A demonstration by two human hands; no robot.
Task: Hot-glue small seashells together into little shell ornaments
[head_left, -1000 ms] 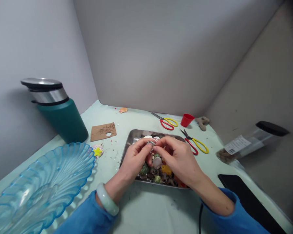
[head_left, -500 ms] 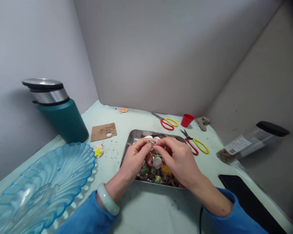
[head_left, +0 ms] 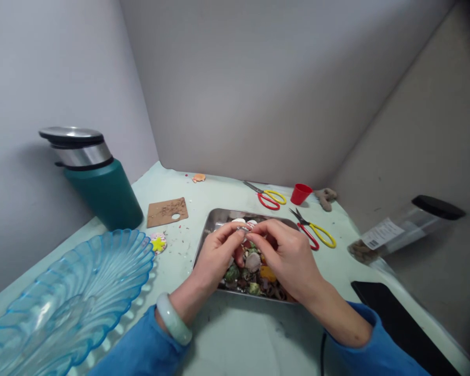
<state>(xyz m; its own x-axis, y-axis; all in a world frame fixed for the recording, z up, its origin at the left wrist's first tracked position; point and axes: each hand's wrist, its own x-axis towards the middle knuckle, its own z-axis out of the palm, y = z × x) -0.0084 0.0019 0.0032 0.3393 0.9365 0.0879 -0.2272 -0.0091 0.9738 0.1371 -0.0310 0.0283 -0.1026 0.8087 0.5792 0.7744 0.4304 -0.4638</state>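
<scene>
Over a metal tray [head_left: 202, 249], my left hand [head_left: 219, 253] and my right hand [head_left: 284, 253] meet fingertip to fingertip. Both are closed in a pinch on one small, pale grey piece [head_left: 243, 228], mostly covered by the fingers, so its kind is unclear. The tray holds mixed bits: a round whitish disc [head_left: 253, 262], an orange-yellow piece [head_left: 267, 273], green lumps [head_left: 232, 272] and dark brown scraps. White and red-striped pieces [head_left: 251, 223] show just behind the fingertips.
Left stand a blue scalloped dish [head_left: 82, 292], teal bottle [head_left: 104, 193], brown card [head_left: 166, 211] and yellow-star disc [head_left: 159, 243]. Behind and right lie two scissors [head_left: 270, 198] [head_left: 317, 235], a red cup [head_left: 301, 194], a grey-brown lump [head_left: 326, 198], a clear jar [head_left: 407, 227] and a black slab [head_left: 399, 318].
The fingertips have shifted very slightly around the small pale piece. The whole view has moved a little; otherwise things stay where they were.
</scene>
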